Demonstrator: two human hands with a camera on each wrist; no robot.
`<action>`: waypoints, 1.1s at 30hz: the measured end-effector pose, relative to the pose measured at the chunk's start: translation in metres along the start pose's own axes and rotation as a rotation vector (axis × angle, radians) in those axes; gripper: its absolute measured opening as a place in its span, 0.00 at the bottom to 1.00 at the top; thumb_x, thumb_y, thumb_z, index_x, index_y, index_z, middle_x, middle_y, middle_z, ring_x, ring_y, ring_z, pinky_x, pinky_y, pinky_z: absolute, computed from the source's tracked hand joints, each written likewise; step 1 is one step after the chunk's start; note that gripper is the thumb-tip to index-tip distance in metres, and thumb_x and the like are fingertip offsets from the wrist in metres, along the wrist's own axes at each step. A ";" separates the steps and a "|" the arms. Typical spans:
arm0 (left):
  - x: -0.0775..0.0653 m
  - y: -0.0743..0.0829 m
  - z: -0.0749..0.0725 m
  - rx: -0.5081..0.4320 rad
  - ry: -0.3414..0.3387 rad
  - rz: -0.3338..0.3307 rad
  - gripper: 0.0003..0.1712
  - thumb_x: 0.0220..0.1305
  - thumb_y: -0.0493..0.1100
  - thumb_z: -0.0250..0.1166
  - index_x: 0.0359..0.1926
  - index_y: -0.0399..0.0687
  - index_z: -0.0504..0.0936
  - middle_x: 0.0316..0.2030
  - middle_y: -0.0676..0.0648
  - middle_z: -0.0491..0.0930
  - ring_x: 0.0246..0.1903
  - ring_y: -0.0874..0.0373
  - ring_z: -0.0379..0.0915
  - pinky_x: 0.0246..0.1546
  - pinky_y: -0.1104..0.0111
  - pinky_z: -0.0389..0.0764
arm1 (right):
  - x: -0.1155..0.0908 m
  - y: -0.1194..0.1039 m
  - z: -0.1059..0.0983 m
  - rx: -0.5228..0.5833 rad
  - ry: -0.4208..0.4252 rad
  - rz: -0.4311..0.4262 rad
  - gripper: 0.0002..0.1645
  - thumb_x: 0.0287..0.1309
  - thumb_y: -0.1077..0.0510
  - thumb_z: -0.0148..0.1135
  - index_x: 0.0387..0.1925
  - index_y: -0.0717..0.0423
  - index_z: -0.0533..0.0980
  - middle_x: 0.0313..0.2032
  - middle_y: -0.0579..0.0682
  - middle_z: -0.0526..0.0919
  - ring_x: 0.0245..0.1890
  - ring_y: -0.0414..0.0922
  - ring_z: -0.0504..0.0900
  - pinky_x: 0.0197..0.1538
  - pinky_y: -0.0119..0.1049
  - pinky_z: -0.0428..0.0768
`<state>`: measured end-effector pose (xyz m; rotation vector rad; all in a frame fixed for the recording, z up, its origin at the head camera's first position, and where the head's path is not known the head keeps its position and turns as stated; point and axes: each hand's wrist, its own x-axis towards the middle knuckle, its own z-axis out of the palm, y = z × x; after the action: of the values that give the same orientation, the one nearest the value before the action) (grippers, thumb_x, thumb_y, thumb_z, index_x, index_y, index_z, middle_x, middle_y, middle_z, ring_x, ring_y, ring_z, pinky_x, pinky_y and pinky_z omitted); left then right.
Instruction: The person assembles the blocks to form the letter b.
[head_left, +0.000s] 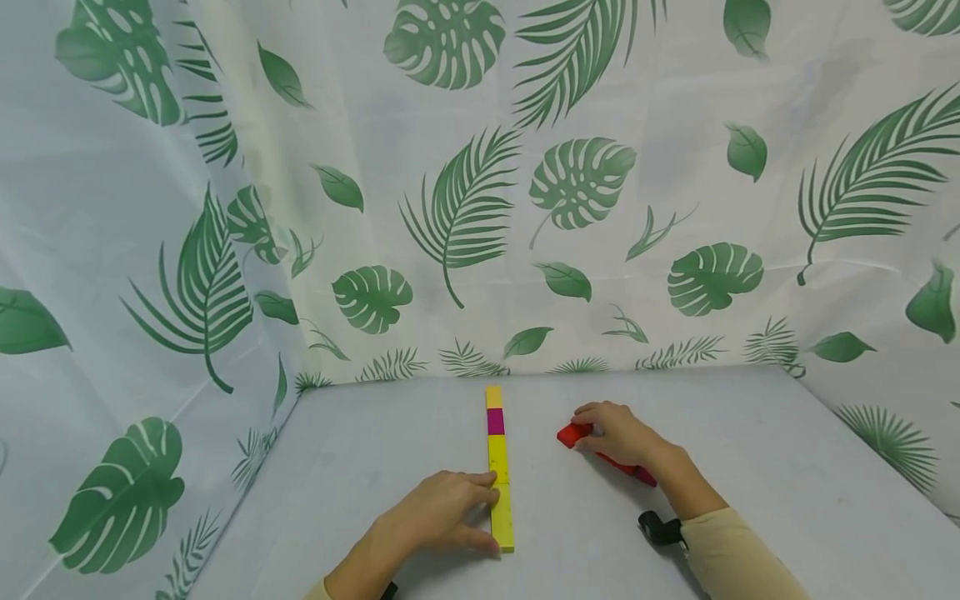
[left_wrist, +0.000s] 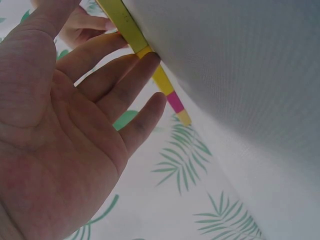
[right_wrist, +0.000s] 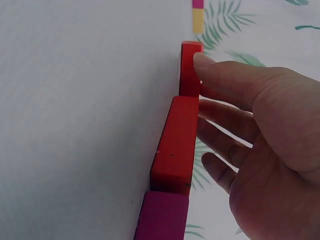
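A straight row of flat blocks runs away from me in the head view: two yellow blocks (head_left: 502, 525), a magenta block (head_left: 496, 422) and a pale orange block (head_left: 493, 397) at the far end. Along its left side lies my left hand (head_left: 442, 510), fingertips at the yellow blocks and thumb by the near end. My right hand (head_left: 628, 435) pinches a red block (right_wrist: 189, 70) between thumb and fingers. Behind that block, partly under the hand, a second red block (right_wrist: 177, 135) and a magenta block (right_wrist: 162, 215) follow in line.
Everything lies on a white tabletop (head_left: 360, 442). Behind it and at both sides hangs a white curtain (head_left: 480, 333) with green leaf prints. A black wrist strap device (head_left: 660, 528) sits under the right wrist, close over the table.
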<state>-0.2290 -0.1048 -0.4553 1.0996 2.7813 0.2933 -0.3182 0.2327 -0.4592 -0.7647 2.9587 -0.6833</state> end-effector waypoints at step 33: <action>0.002 0.004 -0.004 -0.021 -0.031 -0.033 0.40 0.53 0.73 0.74 0.64 0.65 0.83 0.70 0.58 0.76 0.67 0.59 0.75 0.67 0.56 0.78 | 0.004 -0.012 0.010 0.019 -0.019 -0.067 0.17 0.62 0.60 0.73 0.53 0.51 0.87 0.47 0.44 0.86 0.48 0.42 0.83 0.53 0.44 0.84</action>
<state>-0.2288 -0.1008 -0.4511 1.0441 2.7602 0.2981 -0.3148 0.2175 -0.4629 -0.8669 2.9169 -0.7023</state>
